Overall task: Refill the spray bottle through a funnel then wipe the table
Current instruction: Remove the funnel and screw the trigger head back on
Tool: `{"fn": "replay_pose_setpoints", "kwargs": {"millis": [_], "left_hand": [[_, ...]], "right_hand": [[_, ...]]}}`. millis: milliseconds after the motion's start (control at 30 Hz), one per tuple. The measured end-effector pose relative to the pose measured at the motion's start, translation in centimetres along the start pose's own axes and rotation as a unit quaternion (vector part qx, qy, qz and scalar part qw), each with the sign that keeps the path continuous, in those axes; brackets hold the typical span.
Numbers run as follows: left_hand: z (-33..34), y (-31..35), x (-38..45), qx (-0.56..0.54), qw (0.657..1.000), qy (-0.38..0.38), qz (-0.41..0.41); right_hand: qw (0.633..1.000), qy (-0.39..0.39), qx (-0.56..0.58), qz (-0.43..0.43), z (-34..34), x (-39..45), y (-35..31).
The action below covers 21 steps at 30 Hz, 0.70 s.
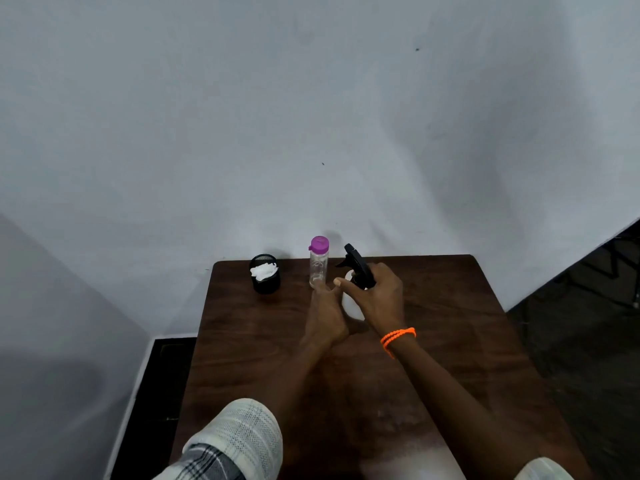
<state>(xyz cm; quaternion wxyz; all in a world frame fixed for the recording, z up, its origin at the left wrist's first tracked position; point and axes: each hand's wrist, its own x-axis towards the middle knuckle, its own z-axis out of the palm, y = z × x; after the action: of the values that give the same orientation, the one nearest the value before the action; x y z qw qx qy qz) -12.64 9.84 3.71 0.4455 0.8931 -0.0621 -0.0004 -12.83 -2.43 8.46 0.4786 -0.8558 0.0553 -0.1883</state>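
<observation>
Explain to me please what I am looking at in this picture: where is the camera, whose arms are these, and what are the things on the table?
There is no machine here. A person wears one wide-angle camera on the head, so you look forward and down along the person's own arms.

The dark brown wooden table stands against a pale wall. At its far edge are a small black mesh cup with white tissue or cloth inside, and a clear plastic bottle with a purple cap, standing upright.

Both hands are on a white spray bottle with a black trigger head. The right hand, with an orange band on the wrist, grips the top near the trigger head. The left hand holds the white body. I see no funnel in this picture.
</observation>
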Motion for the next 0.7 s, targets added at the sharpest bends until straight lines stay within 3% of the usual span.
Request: {"fn": "replay_pose_setpoints", "kwargs": {"millis": [100, 200, 500, 700], "left_hand": [[-0.1, -0.2, -0.2, -0.007, 0.999, 0.008, 0.042], [-0.1, -0.4, 0.1, -0.009, 1.0, -0.005, 0.019], [-0.9, -0.4, 0.1, 0.004, 1.0, -0.028, -0.003], [-1.3, 0.1, 0.0, 0.008, 1.0, -0.026, 0.008]], "right_hand": [[0.998, -0.031, 0.045, 0.016, 0.0, -0.2, -0.3], [0.991, -0.068, 0.11, 0.017, -0.3, -0.4, -0.1], [0.994, -0.056, 0.089, 0.017, -0.4, -0.2, 1.1], [0.982, -0.117, 0.148, 0.02, -0.8, 0.4, 1.5]]}}
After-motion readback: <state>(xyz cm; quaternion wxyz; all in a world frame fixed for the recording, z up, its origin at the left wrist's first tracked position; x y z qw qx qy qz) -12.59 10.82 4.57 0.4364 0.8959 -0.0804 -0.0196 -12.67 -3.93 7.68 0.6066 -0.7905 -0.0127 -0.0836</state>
